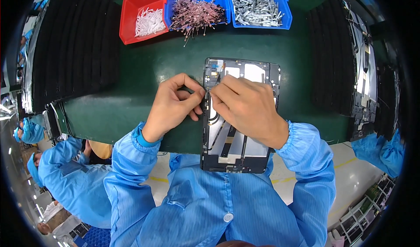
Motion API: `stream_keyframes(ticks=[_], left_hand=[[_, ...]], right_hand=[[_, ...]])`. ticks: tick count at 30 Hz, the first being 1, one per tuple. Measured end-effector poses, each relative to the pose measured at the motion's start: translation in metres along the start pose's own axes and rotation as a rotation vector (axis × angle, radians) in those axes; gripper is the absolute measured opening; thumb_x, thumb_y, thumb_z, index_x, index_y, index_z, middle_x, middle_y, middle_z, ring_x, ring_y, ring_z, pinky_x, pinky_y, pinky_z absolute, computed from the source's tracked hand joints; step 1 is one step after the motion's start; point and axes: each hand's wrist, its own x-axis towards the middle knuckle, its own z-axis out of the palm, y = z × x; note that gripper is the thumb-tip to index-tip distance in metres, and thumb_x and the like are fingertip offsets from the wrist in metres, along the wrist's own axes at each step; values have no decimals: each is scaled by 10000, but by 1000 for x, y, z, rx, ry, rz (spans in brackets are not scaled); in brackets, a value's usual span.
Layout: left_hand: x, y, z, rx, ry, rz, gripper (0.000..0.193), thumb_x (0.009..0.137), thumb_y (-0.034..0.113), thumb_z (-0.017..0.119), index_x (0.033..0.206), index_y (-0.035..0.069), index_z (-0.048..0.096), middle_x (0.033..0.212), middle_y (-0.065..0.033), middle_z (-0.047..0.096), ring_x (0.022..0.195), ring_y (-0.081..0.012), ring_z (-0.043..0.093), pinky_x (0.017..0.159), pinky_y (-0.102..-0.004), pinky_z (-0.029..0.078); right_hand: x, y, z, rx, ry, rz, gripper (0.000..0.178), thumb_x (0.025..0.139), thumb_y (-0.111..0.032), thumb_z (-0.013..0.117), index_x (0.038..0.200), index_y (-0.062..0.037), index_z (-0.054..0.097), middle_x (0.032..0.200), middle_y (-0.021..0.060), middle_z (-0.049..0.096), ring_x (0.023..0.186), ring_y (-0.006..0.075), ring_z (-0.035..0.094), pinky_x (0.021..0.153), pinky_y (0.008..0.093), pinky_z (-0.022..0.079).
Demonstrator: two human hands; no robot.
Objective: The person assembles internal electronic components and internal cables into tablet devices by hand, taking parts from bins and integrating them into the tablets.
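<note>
A dark tablet frame (238,153) with silver inner plates lies on the green mat, its near end hanging over the mat's front edge. My left hand (173,104) pinches at the frame's left edge with thumb and forefinger. My right hand (247,107) rests on the frame's middle, its fingertips meeting the left hand's at the same spot. What sits between the fingertips is too small to tell. Both forearms wear blue sleeves.
The green mat (131,102) carries a red bin of white parts (146,21), a blue bin of pinkish wired parts (194,12) and a blue bin of silver metal pieces (258,8). Black stacked trays stand at left (74,50) and right (337,58). Another person in blue (65,177) is at lower left.
</note>
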Motion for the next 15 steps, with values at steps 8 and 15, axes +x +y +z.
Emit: stream_keyframes(ticks=[8, 15], left_hand=[[0, -4, 4, -52, 30, 17, 101, 881, -26, 643, 910, -14, 546, 827, -90, 654, 623, -124, 669, 482, -243, 552], [0, 1, -4, -31, -12, -13, 114, 900, -23, 657, 918, -17, 545, 896, -85, 617, 605, -130, 655, 494, -247, 552]], right_hand=[[-2, -1, 1, -20, -1, -7, 112, 749, -78, 748, 804, -83, 651, 733, 25, 572, 598, 212, 630, 483, 348, 478], [0, -6, -3, 97, 37, 161, 90, 765, -105, 694, 747, -84, 608, 715, 53, 560, 574, 256, 631, 460, 388, 474]])
